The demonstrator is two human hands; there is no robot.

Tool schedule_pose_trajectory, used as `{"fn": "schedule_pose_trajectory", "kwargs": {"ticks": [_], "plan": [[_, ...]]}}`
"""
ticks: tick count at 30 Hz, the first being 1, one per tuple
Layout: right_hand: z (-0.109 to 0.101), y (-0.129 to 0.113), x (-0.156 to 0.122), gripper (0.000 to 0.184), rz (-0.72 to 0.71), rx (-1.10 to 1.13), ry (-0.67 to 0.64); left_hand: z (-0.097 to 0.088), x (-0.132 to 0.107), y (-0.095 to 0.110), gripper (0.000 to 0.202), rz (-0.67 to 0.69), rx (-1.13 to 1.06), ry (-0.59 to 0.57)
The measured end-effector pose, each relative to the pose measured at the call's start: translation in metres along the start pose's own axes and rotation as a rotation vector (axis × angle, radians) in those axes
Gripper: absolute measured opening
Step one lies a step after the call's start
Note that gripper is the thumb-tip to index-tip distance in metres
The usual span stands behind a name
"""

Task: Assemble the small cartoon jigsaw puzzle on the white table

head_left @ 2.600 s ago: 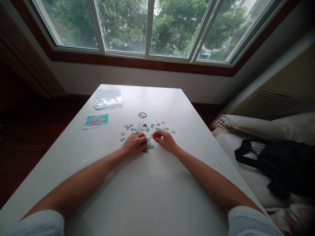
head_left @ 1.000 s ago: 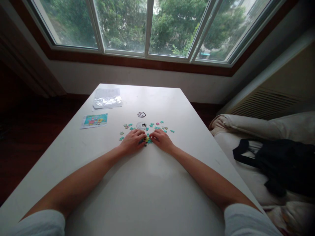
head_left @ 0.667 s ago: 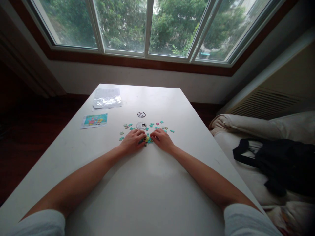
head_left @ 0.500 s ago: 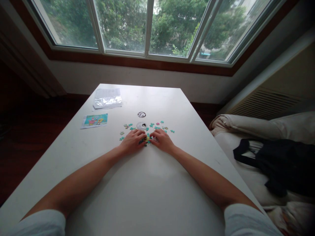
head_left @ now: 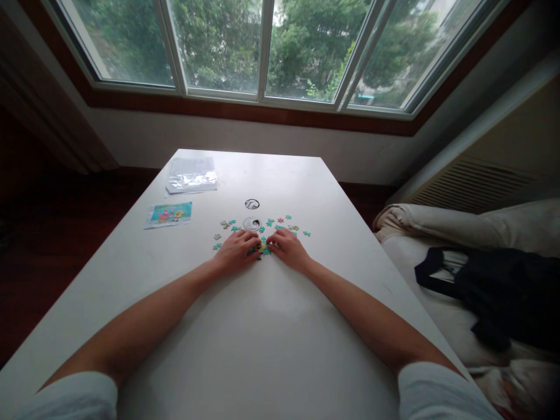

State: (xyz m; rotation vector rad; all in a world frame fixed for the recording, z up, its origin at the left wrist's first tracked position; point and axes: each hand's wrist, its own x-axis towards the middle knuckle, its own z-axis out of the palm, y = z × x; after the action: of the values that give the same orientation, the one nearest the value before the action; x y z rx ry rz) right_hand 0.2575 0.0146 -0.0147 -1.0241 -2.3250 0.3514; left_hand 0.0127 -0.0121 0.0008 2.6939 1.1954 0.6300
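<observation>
Small teal, pink and yellow jigsaw pieces [head_left: 280, 224] lie scattered on the white table [head_left: 262, 326]. A little joined cluster of pieces [head_left: 262, 249] sits between my two hands. My left hand [head_left: 237, 250] rests on the table with its fingers curled, the fingertips pressing the cluster's left side. My right hand [head_left: 286, 248] is curled too, its fingertips pinched on the cluster's right side. What lies under the fingertips is hidden.
A round grey cable grommet [head_left: 252, 223] and a second round hole [head_left: 252, 203] lie just beyond the pieces. A picture card [head_left: 170, 214] and a clear plastic bag [head_left: 191, 174] lie at the far left. A black bag [head_left: 499, 291] rests on bedding to the right.
My right hand came in from the loose pieces to the cluster beside my left hand. Over the last second both hands have barely moved.
</observation>
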Motion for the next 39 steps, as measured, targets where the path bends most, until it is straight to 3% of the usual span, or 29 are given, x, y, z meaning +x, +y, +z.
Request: {"fn": "schedule_pose_trajectory", "kwargs": {"ticks": [20,39], "plan": [[-0.0025,-0.0043,0.0008,0.008,0.062,-0.057,-0.013,0.0032,0.0013,-0.0018,0.025,0.004,-0.006,0.000],[-0.0009,-0.0063,0.0007,0.006,0.034,-0.088,0.022,0.0032,0.0009,-0.0020,0.026,0.007,-0.002,0.010]]}}
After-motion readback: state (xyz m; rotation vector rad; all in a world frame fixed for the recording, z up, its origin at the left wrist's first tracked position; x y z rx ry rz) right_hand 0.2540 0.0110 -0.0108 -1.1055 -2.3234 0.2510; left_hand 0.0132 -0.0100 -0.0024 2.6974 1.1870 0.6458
